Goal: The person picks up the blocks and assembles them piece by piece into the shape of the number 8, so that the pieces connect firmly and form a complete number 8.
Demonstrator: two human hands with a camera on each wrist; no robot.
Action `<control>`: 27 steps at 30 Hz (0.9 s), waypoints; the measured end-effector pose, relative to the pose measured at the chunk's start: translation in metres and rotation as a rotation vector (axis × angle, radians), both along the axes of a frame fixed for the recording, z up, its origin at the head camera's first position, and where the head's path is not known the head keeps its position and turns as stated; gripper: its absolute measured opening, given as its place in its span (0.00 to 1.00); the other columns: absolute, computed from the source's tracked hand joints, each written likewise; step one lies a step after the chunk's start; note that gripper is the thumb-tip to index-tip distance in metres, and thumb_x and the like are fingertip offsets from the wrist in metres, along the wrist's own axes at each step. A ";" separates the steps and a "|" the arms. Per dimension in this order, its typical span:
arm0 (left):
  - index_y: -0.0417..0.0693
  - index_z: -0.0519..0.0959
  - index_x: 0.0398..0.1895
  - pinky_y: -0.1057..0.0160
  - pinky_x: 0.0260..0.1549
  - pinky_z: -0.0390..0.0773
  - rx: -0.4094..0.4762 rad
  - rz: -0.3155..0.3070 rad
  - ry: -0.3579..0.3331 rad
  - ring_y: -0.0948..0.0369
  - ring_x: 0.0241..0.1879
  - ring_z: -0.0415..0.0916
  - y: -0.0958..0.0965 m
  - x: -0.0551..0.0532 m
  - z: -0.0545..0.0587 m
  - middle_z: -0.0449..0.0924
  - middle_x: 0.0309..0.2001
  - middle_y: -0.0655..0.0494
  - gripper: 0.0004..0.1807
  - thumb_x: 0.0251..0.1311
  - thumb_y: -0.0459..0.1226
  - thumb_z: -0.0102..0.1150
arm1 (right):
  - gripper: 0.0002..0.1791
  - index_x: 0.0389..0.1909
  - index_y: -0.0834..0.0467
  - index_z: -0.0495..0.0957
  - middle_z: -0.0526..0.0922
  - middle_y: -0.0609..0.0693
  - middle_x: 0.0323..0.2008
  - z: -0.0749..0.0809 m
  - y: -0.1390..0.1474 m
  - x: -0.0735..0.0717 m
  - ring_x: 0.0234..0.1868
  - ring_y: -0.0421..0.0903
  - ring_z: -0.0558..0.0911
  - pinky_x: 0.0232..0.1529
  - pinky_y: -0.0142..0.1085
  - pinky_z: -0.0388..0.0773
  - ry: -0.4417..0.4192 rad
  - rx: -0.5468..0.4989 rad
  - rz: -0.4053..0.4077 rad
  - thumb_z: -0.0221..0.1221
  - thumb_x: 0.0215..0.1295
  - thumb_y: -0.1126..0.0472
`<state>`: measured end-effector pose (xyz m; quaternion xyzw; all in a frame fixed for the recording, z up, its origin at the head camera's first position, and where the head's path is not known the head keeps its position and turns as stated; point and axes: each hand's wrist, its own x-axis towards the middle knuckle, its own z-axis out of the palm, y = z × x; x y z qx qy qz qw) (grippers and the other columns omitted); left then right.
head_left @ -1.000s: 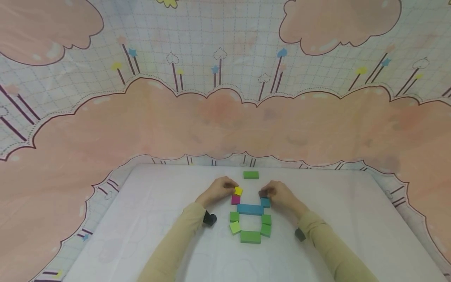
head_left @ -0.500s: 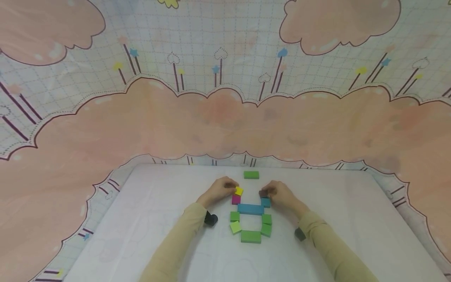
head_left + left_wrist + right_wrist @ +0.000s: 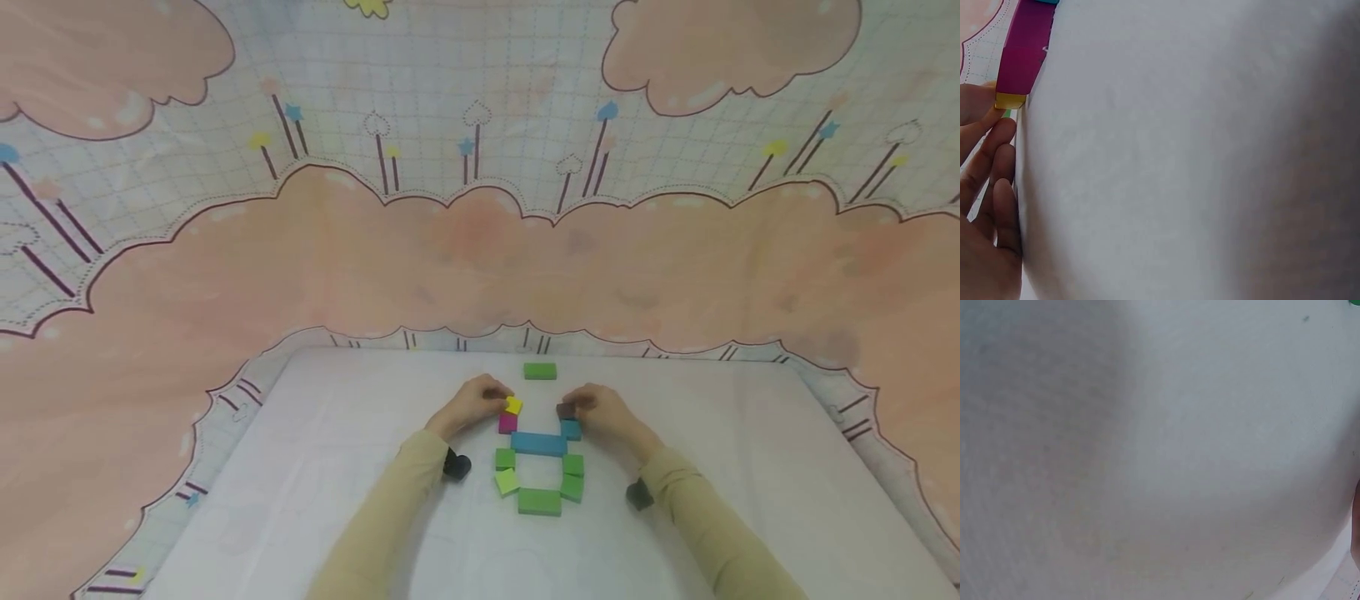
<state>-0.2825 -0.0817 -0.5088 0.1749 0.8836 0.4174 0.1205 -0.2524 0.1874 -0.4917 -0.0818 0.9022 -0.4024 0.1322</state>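
In the head view, my left hand (image 3: 472, 406) pinches a small yellow block (image 3: 513, 406) at the far left of a ring of blocks. The yellow block sits slightly turned against a magenta block (image 3: 507, 424). Opposite, my right hand (image 3: 606, 414) holds a dark brown block (image 3: 566, 411) by its side, just beyond a small blue block (image 3: 572, 430). A long blue block (image 3: 538, 443) lies between the two sides. In the left wrist view, fingertips touch the yellow block (image 3: 1010, 101) at the magenta one's end. Only a sliver of the right hand (image 3: 1356, 531) shows in its wrist view.
A green block (image 3: 540, 371) lies apart, beyond both hands. Nearer, several small green blocks and a long green block (image 3: 539, 502) curve below the blue one. All lie on a white-covered table (image 3: 300, 500), with a patterned cloth (image 3: 480, 267) behind.
The whole head view has shifted slightly, so everything appears a little farther right. Hands and blocks keep nearly the same places relative to each other.
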 end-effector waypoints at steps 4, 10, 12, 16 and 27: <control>0.48 0.82 0.49 0.55 0.57 0.73 -0.003 0.008 -0.006 0.57 0.50 0.73 0.000 -0.001 -0.001 0.79 0.47 0.52 0.13 0.62 0.36 0.58 | 0.21 0.56 0.58 0.75 0.79 0.56 0.56 0.001 0.001 -0.001 0.62 0.58 0.73 0.62 0.53 0.71 -0.058 -0.039 -0.016 0.55 0.61 0.70; 0.47 0.82 0.49 0.54 0.58 0.72 0.002 0.009 0.000 0.56 0.51 0.73 0.001 -0.001 0.001 0.78 0.47 0.51 0.13 0.61 0.35 0.58 | 0.20 0.57 0.57 0.75 0.79 0.56 0.55 0.004 0.002 -0.003 0.60 0.56 0.75 0.59 0.50 0.75 -0.080 -0.035 -0.007 0.56 0.63 0.68; 0.47 0.82 0.49 0.53 0.59 0.72 0.002 0.004 0.004 0.55 0.51 0.73 0.001 -0.001 0.001 0.78 0.47 0.51 0.13 0.61 0.35 0.58 | 0.20 0.57 0.58 0.76 0.80 0.57 0.55 0.006 0.003 -0.004 0.59 0.56 0.76 0.59 0.49 0.75 -0.073 -0.022 -0.001 0.56 0.63 0.67; 0.48 0.81 0.49 0.53 0.60 0.71 0.008 0.003 -0.001 0.55 0.53 0.73 0.001 -0.002 0.001 0.79 0.48 0.51 0.13 0.61 0.36 0.58 | 0.18 0.55 0.60 0.77 0.81 0.59 0.53 0.011 0.004 -0.007 0.54 0.55 0.78 0.56 0.48 0.77 -0.028 0.002 0.021 0.57 0.63 0.67; 0.51 0.81 0.50 0.52 0.61 0.70 0.039 0.018 -0.028 0.54 0.55 0.73 -0.002 0.002 -0.002 0.78 0.50 0.52 0.13 0.62 0.37 0.58 | 0.16 0.53 0.61 0.77 0.81 0.59 0.49 0.016 0.005 -0.020 0.51 0.54 0.78 0.50 0.45 0.79 0.087 0.017 0.012 0.56 0.64 0.65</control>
